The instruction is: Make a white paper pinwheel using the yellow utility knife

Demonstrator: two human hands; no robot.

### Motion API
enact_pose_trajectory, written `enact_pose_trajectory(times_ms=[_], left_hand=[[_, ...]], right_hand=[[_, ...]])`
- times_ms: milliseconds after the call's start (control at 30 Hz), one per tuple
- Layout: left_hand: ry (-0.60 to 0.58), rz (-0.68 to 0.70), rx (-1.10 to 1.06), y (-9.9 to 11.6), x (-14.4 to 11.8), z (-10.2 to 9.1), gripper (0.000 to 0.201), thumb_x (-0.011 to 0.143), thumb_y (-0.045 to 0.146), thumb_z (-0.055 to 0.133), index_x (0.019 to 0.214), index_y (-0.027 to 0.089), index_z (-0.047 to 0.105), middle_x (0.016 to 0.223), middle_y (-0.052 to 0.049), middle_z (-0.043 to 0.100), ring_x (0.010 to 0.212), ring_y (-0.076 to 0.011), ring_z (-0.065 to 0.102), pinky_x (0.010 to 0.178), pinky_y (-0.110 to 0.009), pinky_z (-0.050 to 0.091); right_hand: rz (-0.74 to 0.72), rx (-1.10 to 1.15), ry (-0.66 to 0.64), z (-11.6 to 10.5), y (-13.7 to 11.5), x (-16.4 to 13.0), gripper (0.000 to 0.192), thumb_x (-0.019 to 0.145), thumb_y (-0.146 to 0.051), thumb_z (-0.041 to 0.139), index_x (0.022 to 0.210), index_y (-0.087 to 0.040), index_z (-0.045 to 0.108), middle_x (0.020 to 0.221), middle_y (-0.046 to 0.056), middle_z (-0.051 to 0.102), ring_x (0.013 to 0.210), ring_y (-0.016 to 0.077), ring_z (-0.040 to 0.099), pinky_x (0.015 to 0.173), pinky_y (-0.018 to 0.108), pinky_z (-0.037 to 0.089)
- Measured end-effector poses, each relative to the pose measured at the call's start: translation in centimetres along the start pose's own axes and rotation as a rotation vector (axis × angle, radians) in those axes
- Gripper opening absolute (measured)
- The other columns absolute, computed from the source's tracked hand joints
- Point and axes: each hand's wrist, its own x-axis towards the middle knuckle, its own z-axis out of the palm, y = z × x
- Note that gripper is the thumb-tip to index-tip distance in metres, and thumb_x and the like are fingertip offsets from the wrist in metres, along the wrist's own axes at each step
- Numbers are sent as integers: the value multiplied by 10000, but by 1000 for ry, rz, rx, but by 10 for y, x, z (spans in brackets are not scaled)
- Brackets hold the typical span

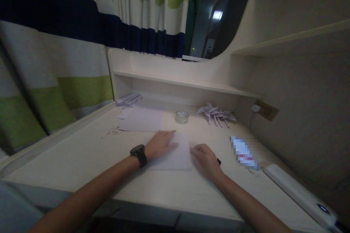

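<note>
A white sheet of paper (pixel 177 158) lies on the desk in front of me. My left hand (pixel 161 143) rests flat on its upper left part, fingers spread and a dark watch on the wrist. At the sheet's right edge, my right hand (pixel 206 158) has its fingers curled together, fingertips touching or very near the paper. What they grip, if anything, is hidden. A small black object with a bit of yellow (pixel 218 161) shows from behind that hand; whether it is held or lies on the desk I cannot tell.
Beyond the hands are a roll of clear tape (pixel 182 117), more paper (pixel 142 118), paper pinwheels (pixel 216 113) and folded paper strips (pixel 128 100). Thin pale pieces (pixel 112 131) lie at left. On the right are a blurred-out packet (pixel 244 153) and a long white lamp-like bar (pixel 298 193).
</note>
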Motion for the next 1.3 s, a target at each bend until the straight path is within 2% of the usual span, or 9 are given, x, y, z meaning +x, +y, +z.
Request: enact_pose_trajectory(times_ms=[133, 400, 467, 633, 733, 867, 1100, 1300], left_hand=[[27, 11, -87, 1, 2, 1, 546, 906, 465, 383, 1362, 166, 377, 1284, -113, 540, 1154, -240, 491, 986, -372, 344], [174, 80, -208, 2, 9, -2, 338, 866, 299, 514, 1185, 197, 557, 1123, -63, 631, 1038, -201, 566, 931, -333, 413], [207, 48, -251, 4, 14, -6, 279, 844, 278, 544, 1105, 207, 611, 1078, -47, 659, 992, -196, 596, 905, -321, 433], [250, -135, -365, 10, 29, -20, 202, 805, 289, 585, 956, 209, 693, 924, -30, 716, 868, -187, 650, 805, -283, 479], [290, -178, -408, 11, 37, -29, 197, 793, 318, 602, 906, 201, 712, 896, -29, 725, 844, -189, 656, 776, -278, 483], [353, -200, -423, 9, 43, -37, 205, 782, 340, 622, 901, 203, 719, 888, -26, 729, 838, -188, 659, 774, -280, 486], [404, -37, -349, 19, 42, -51, 214, 814, 329, 608, 975, 225, 704, 953, -17, 722, 886, -174, 654, 831, -274, 468], [328, 126, -201, 37, 38, -68, 200, 866, 268, 547, 995, 230, 695, 986, -26, 715, 909, -178, 647, 824, -283, 461]], right_hand=[[0, -13, 18, 0, 0, 0, 194, 848, -202, 514, 989, -200, 648, 913, 98, 587, 851, 222, 526, 738, 353, 457], [-9, -37, 6, 1, 0, 0, 178, 847, -194, 526, 979, -185, 645, 906, 96, 591, 842, 219, 523, 735, 349, 458], [-18, -38, 8, 1, 0, 0, 177, 842, -181, 526, 975, -181, 643, 902, 96, 591, 836, 218, 521, 730, 348, 458], [-35, -35, 21, -1, 0, -1, 172, 794, -103, 517, 886, -186, 637, 878, 88, 584, 824, 215, 509, 713, 339, 453], [-45, -14, 40, -2, 1, -1, 184, 751, -49, 502, 806, -179, 619, 867, 84, 574, 831, 212, 501, 710, 331, 445], [-61, 7, 45, -5, 3, -2, 174, 722, -38, 517, 792, -166, 611, 871, 87, 567, 828, 210, 496, 701, 326, 438], [-109, 34, -40, -7, -1, -2, 187, 765, -44, 510, 810, -181, 630, 891, 83, 564, 857, 209, 495, 724, 326, 433], [-106, 32, -31, -6, -1, -2, 147, 800, -95, 531, 769, -185, 644, 876, 85, 562, 848, 211, 493, 724, 329, 437]])
